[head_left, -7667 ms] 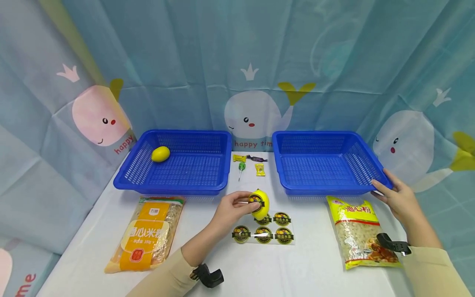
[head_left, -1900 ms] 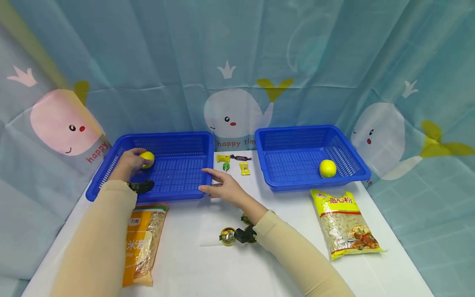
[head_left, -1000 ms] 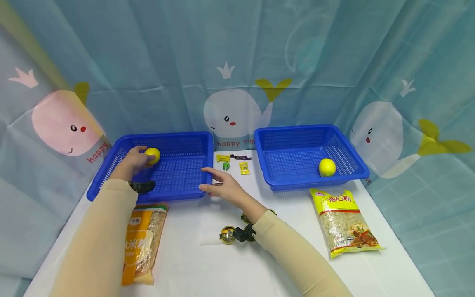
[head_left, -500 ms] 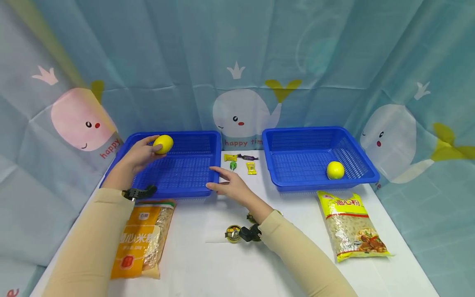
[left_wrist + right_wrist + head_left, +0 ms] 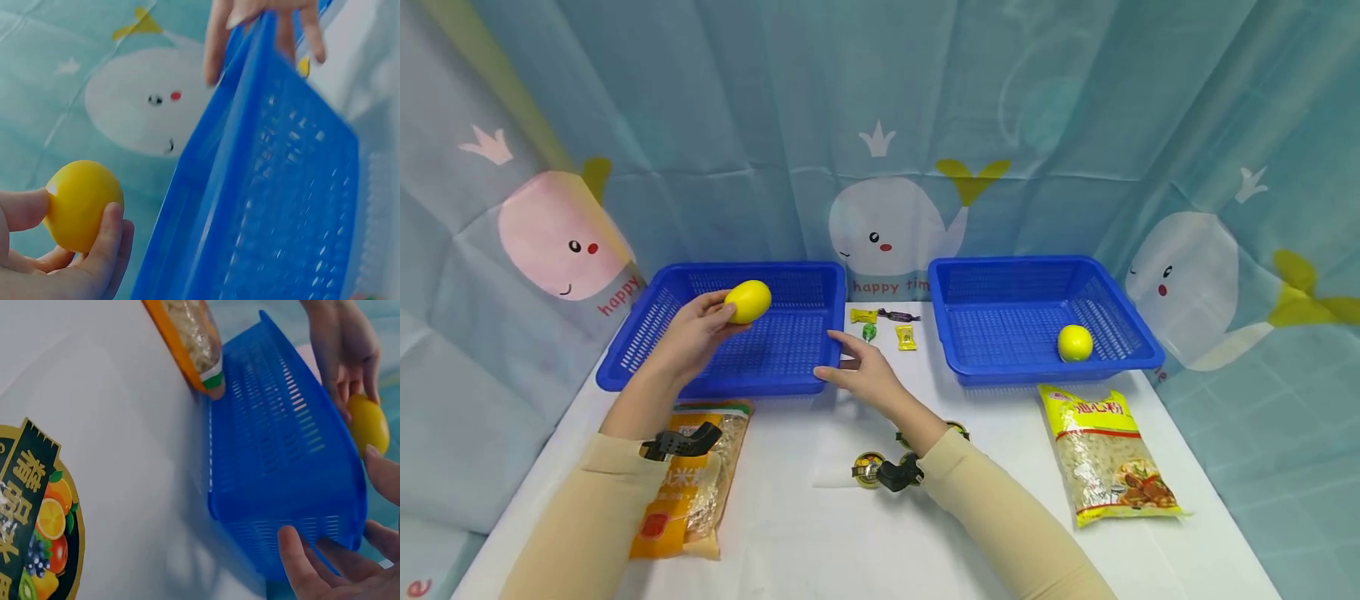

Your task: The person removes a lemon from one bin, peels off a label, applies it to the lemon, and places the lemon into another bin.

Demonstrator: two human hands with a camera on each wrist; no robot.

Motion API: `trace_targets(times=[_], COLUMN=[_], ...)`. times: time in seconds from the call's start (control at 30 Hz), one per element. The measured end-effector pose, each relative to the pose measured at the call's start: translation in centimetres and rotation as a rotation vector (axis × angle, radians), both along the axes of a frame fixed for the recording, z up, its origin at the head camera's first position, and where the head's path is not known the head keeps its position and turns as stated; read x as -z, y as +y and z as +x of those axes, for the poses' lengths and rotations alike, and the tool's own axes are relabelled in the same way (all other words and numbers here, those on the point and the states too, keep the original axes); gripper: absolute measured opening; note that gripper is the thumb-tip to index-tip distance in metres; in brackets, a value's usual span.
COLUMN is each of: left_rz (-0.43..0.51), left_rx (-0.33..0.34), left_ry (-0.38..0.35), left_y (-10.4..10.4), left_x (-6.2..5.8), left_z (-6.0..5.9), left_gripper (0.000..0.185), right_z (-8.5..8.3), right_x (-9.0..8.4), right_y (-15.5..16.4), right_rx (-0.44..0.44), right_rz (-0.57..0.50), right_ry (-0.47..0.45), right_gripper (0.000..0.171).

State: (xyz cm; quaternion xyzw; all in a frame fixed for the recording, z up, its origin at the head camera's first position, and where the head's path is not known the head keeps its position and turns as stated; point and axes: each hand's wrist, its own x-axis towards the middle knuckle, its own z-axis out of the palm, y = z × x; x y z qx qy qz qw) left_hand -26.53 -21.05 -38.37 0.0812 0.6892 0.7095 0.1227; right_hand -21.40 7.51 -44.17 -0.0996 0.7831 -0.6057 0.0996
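My left hand (image 5: 700,329) holds a smooth yellow lemon (image 5: 748,302) between thumb and fingertips, raised over the left blue basket (image 5: 831,385). In the left wrist view the lemon (image 5: 81,206) sits beside the basket wall (image 5: 281,187), with the thumb on one side and fingers on the other. My right hand (image 5: 868,375) grips that basket's right rim, its fingers astride the edge. In the right wrist view the fingers of the right hand (image 5: 350,569) lie along the basket's end wall (image 5: 287,531).
A second blue basket (image 5: 1000,375) at the right holds a yellow lemon (image 5: 1075,343). Wrapped candies (image 5: 906,337) and a green lollipop (image 5: 869,332) lie between the baskets. Pasta bags lie at left (image 5: 700,500) and right (image 5: 1112,458). Round fruit stickers (image 5: 868,469) lie under my right forearm.
Over the last second my left hand has lifted the lemon off the left basket's floor and moved it right. Earlier, a stickered lemon was in my left hand and the right basket was empty.
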Motion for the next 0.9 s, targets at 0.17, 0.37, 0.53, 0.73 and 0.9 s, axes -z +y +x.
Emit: trace_targets(times=[0.17, 0.37, 0.53, 0.73, 0.9], left_rz=[-0.036, -0.083, -0.091, -0.094, -0.141], left_rx=[0.043, 0.078, 0.105, 0.108, 0.126], left_ry=[0.054, 0.079, 0.105, 0.084, 0.090], left_y=[1.4, 3.8, 5.5, 7.2, 8.2], left_x=[0.2, 0.7, 0.9, 1.1, 1.1], left_z=[1.8, 4.0, 5.5, 6.5, 7.5], left_gripper=[0.066, 0.059, 0.056, 0.053, 0.053], right_z=[0.4, 1.4, 2.4, 3.5, 4.2], right_x=[-0.8, -1.5, -2.2, -2.7, -2.9], right_y=[0.1, 1.0, 1.6, 2.2, 2.6], right_rx=[0.053, 0.123, 0.131, 0.130, 0.116], right_rz=[0.076, 0.091, 0.063, -0.054, -0.126], right_ry=[0.062, 0.087, 0.101, 0.113, 0.109], right_gripper=[0.071, 0.071, 0.072, 0.065, 0.062])
